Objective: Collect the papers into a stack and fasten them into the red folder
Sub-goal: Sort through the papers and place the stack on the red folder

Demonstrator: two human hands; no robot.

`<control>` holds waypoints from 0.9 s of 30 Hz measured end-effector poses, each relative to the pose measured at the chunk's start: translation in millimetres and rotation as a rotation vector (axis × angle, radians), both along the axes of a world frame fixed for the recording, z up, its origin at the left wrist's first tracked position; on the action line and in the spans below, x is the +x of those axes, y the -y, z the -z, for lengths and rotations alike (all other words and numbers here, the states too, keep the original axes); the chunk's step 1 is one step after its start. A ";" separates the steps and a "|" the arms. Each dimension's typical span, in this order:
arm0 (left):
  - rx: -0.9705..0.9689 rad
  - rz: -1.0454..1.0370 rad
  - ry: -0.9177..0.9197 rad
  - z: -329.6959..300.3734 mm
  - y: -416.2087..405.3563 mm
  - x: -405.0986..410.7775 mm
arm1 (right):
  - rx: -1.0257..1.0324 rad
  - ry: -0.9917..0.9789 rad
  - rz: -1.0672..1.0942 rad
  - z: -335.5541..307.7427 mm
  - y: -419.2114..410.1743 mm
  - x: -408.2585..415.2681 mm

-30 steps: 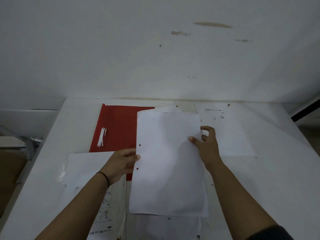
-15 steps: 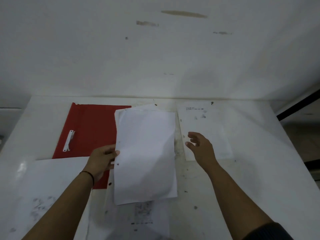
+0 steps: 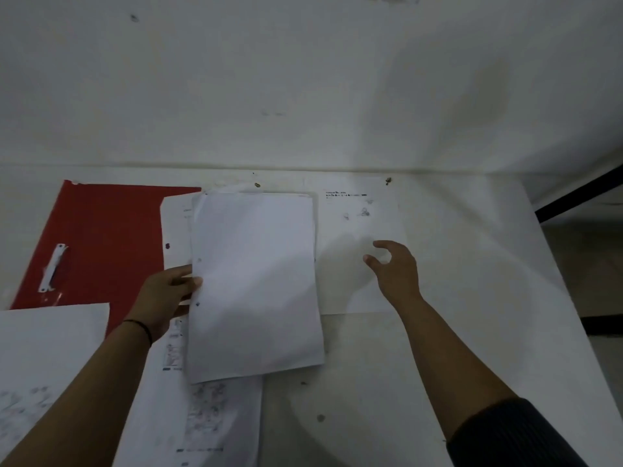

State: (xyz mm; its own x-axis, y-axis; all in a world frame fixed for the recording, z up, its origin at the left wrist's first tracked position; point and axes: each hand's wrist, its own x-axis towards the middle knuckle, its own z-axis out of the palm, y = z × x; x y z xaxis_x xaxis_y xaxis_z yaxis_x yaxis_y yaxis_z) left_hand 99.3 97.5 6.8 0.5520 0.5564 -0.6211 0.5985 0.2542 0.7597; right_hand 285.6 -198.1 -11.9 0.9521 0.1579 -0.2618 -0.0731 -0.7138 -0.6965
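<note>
Right hand is now hovering over the loose sheet at 2 o'clock, fingers loosely spread and holding nothing, having let go of the stack a second ago. Left hand is gripping the stack's left edge mid-worktop. Red folder is lying open at 10 o'clock, clip exposed. Likely gathering the next sheet; more papers are waiting at 8 o'clock.

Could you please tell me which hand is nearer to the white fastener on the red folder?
Left. The left hand holds the paper stack just right of the fastener; the right hand is far across the stack.
</note>
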 end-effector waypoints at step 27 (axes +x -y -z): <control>0.155 -0.006 -0.130 10.0 4.5 9.4 | -0.118 0.036 0.243 20.6 10.9 45.4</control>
